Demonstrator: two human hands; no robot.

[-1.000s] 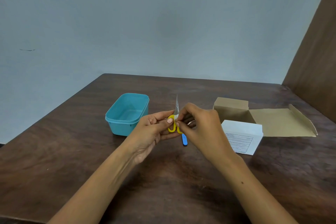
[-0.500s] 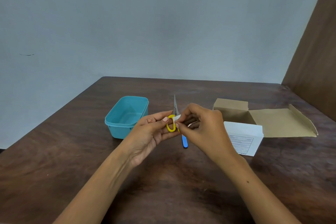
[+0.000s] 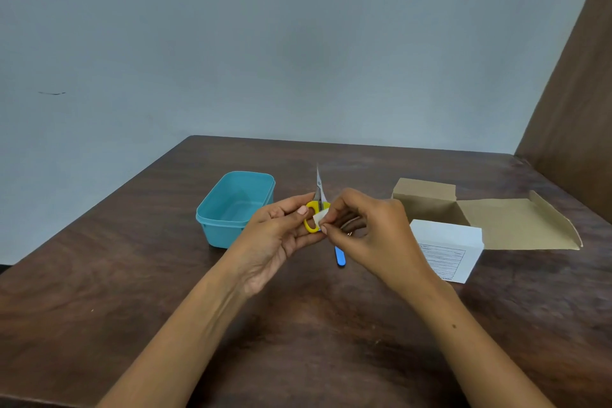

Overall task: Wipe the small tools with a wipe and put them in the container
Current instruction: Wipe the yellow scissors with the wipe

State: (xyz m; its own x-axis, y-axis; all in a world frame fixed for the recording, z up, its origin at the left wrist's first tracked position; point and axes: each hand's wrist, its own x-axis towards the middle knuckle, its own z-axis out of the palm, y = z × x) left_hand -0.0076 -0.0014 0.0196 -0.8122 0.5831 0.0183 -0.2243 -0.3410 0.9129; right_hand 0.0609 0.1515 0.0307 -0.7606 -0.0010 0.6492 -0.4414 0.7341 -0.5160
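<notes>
Small yellow-handled scissors (image 3: pixel 316 209) are held upright between both hands, blades pointing up. The handle loop is gripped by the left hand (image 3: pixel 276 238). A small white wipe (image 3: pixel 320 219) is pinched against the handle by the right hand (image 3: pixel 371 235). The open teal plastic container (image 3: pixel 231 205) sits just left of the left hand. A blue flat tool (image 3: pixel 340 257) lies below the right hand.

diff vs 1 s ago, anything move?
Little. The right hand worked the white wipe from the pivot down onto the yellow handle loops of the scissors. The left hand still holds the scissors blade-up. The teal container, blue tool and open box stayed put.
</notes>
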